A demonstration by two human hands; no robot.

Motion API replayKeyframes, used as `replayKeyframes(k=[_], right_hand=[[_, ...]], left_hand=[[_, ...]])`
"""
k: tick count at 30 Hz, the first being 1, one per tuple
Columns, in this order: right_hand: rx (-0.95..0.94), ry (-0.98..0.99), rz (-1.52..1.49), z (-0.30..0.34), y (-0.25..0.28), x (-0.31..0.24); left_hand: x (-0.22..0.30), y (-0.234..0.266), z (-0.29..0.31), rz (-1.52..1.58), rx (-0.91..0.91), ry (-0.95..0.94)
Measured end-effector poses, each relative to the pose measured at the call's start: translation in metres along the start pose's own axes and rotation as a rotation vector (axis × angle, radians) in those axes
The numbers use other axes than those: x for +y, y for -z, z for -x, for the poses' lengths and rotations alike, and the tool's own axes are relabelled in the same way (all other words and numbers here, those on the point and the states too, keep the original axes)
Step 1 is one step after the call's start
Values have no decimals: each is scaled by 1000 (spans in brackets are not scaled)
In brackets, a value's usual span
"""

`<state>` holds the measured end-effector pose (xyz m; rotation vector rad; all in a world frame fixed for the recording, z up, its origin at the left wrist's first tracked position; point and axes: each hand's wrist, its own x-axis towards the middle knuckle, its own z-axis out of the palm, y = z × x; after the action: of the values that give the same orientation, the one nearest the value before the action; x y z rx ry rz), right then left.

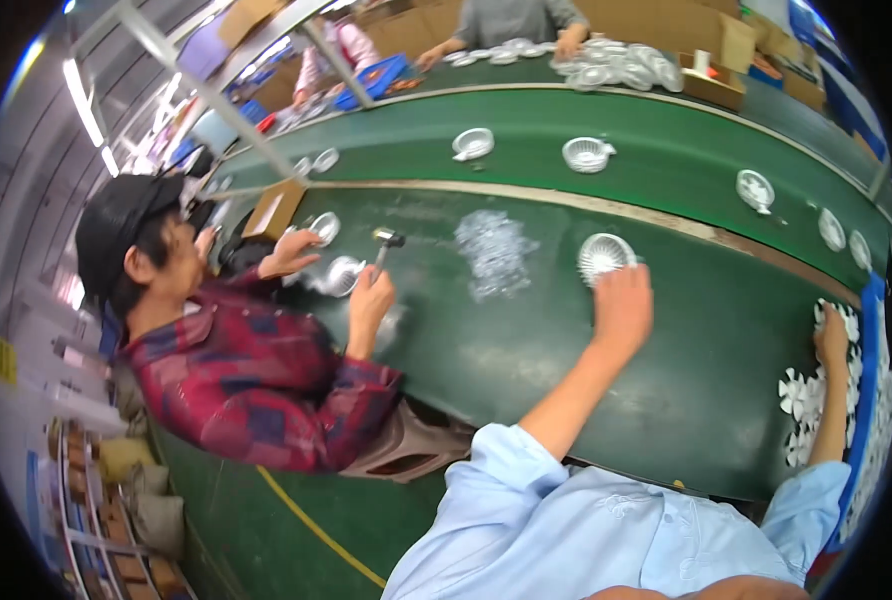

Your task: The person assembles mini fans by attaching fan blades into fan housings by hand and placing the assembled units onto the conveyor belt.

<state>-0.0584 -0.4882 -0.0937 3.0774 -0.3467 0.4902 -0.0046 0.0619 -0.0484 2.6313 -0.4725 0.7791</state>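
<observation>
My left hand point(625, 305) grips the near edge of a round, ribbed, silvery-white fan housing point(603, 257) lying on the dark green table. The thumb and part of the fingers are hidden behind the hand. Far to the right, my right hand point(832, 340) reaches in among small white fan blades point(801, 396) heaped at the table's end. Its fingers are bent down onto one of these pieces, though the fingertips are hard to make out.
A co-worker in a plaid shirt point(256, 370) stands at my left, holding a hammer point(388, 240) over another housing point(344, 276). Small clear plastic pieces point(498, 252) lie mid-table. Beyond, a green belt point(416, 150) carries housings. A blue edge point(871, 350) bounds the right.
</observation>
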Motion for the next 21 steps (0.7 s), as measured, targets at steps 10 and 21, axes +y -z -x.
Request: replayKeyframes(k=[10,21], right_hand=[[-21,7,147,-22,-1,-49],[-176,-197,-1026,25,64,-176]], left_hand=[[-4,12,0,323,153,134],[3,-16,10,633,-126,375]])
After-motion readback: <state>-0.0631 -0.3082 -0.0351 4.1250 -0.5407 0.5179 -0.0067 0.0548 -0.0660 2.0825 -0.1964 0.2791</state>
